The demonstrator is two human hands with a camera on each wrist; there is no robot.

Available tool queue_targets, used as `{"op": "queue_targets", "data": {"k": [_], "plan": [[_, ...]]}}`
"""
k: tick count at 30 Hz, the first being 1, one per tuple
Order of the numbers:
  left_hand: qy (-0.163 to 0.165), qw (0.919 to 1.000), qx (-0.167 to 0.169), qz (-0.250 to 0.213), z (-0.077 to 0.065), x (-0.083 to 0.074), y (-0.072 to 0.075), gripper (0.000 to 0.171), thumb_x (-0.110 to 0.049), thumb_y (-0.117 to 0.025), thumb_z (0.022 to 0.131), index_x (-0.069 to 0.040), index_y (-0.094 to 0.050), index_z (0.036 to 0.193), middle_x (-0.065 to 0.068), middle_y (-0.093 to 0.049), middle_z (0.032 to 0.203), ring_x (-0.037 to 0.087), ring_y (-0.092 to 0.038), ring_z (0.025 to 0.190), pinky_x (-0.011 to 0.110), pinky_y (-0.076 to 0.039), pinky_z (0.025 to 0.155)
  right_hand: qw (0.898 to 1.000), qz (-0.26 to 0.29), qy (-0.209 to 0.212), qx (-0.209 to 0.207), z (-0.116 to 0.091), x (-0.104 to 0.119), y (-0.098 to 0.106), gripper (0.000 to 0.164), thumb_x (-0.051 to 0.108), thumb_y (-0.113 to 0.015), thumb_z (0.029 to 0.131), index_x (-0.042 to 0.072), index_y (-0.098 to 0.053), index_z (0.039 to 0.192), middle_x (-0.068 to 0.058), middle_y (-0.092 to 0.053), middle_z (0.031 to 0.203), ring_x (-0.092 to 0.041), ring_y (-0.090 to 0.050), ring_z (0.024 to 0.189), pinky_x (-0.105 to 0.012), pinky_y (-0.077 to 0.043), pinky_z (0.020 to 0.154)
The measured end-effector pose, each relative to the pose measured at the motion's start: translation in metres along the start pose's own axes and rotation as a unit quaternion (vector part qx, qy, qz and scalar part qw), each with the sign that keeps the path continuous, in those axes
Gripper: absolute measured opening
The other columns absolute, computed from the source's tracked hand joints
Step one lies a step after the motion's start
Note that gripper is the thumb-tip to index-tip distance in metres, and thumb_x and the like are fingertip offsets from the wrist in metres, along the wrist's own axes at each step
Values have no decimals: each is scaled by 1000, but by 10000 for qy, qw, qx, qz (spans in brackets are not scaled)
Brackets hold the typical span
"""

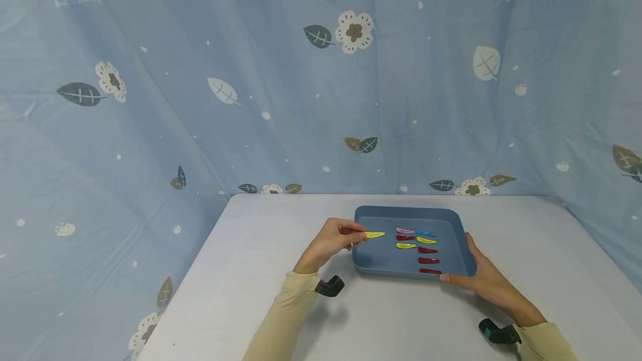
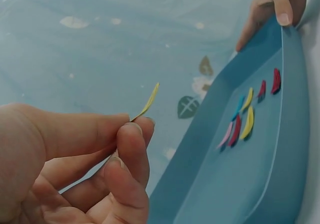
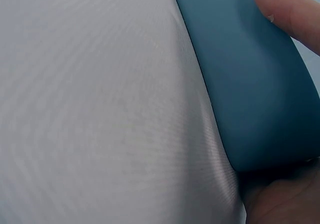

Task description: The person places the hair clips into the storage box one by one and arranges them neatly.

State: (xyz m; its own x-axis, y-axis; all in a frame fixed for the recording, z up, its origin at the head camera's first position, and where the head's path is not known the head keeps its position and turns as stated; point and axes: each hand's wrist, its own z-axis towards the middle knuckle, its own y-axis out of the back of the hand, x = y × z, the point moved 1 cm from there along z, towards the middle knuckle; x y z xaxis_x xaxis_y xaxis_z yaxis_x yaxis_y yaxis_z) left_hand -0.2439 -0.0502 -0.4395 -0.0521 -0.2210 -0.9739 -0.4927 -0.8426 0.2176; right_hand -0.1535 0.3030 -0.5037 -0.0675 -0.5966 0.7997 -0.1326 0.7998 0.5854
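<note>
My left hand (image 1: 335,241) pinches a yellow snap hair clip (image 1: 375,234) between thumb and fingers, over the left side of a blue tray (image 1: 381,269). In the left wrist view the clip (image 2: 148,102) points up from the fingertips. My right hand (image 1: 484,277) grips the tray's near right corner, thumb at the front wall and fingers along the right side. Inside the tray, clips lie in two columns. The left one has a pink clip (image 1: 405,230), a red clip (image 1: 405,237) and a yellow clip (image 1: 405,245). The right one has a blue clip (image 1: 425,233), another yellow clip (image 1: 426,240) and three red ones (image 1: 428,261).
The tray rests on a table with a white cloth (image 1: 281,222). Behind and to the left hangs a blue curtain (image 1: 301,99) with printed leaves and flowers. Each wrist wears a black camera, the left one (image 1: 330,286) close to the tray's front.
</note>
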Motion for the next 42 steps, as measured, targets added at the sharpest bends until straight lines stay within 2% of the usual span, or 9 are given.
{"op": "queue_targets", "data": {"k": [5,10,18,28,35,42], "plan": [[-57,9999,72,-71,7,-4,-8,24,-13,-73,96,-1,-76,116,22,-78,105,12,-65,77,25,-49,68,10000,8,-27,15,0,-1,1,131,38,-80,86,3,22,161,-38,8,167,-66,-6,150,-84,-18,110],[-48,9998,119,-175,13,-4,-15,23,-13,-74,96,-1,-76,114,26,-77,107,19,-66,79,27,-49,68,10000,55,-9,16,0,-1,0,131,38,-80,86,3,22,161,-37,8,167,-66,-5,151,-84,-17,110],[177,9989,109,-410,19,-4,-25,21,-16,-75,95,-4,-78,112,6,-80,95,16,-67,79,26,-51,68,9999,140,67,1,0,0,0,131,36,-81,85,2,21,161,-38,9,167,-66,-2,151,-83,-15,111],[283,9983,132,-483,24,-5,-35,26,-15,-74,96,-1,-76,118,11,-80,102,9,-68,77,26,-50,70,10000,76,19,10,-1,0,0,131,37,-81,86,2,21,161,-39,8,167,-66,-4,150,-84,-16,110],[372,9985,140,-388,27,-4,-41,21,-15,-74,96,-6,-78,114,7,-81,99,10,-70,79,30,-55,75,10000,-31,-18,17,-1,0,1,132,39,-81,86,2,21,161,-39,7,167,-67,-6,150,-83,-18,110],[436,9980,104,-448,31,-4,-48,16,-12,-73,95,-4,-79,108,12,-80,100,8,-69,75,25,-52,68,10000,-54,-55,20,-1,1,1,132,40,-80,85,2,21,161,-38,7,167,-67,-7,150,-83,-19,110]]}}
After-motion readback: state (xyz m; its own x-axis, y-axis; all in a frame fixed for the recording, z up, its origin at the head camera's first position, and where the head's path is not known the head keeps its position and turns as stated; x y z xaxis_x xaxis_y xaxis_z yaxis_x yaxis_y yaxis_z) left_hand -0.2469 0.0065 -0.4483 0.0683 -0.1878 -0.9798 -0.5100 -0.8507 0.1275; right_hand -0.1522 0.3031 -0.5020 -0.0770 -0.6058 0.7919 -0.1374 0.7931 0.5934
